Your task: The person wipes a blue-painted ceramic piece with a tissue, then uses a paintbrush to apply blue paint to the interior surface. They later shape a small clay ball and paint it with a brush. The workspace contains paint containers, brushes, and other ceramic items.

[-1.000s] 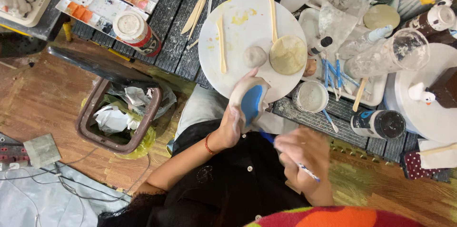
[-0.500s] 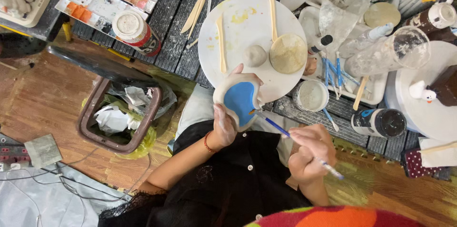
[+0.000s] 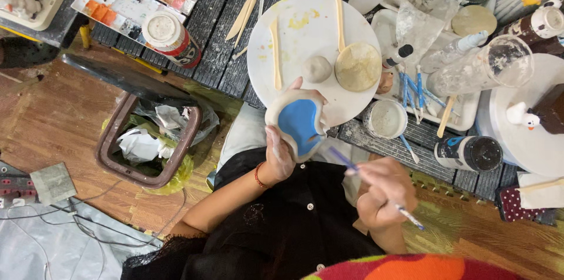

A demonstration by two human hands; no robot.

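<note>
Since half a second earlier, the right hand [image 3: 385, 192] had brought its paintbrush [image 3: 370, 185] slightly closer to the clay piece [image 3: 296, 122], whose blue-painted face had turned a little more toward the camera. The left hand [image 3: 281, 154] gripped that piece from below, fingers wrapped round its pale rim, holding it up just off the near edge of the round white board [image 3: 305, 33]. The right hand was closed round the brush shaft, bristle end aimed at the blue face from the right; whether the tip touched could not be told. As a judgement, wet blue could have smeared onto the gripping fingers or the black garment [image 3: 282, 221] beneath, since the piece hung directly over the lap. A slip would have dropped it toward the bin [image 3: 117, 157] at the left. Room was tight on the far side: a clay ball [image 3: 317, 68], a flat disc [image 3: 357, 67] and wooden tools crowded the board, and a white cup [image 3: 386, 119] stood just right of the piece.
</note>
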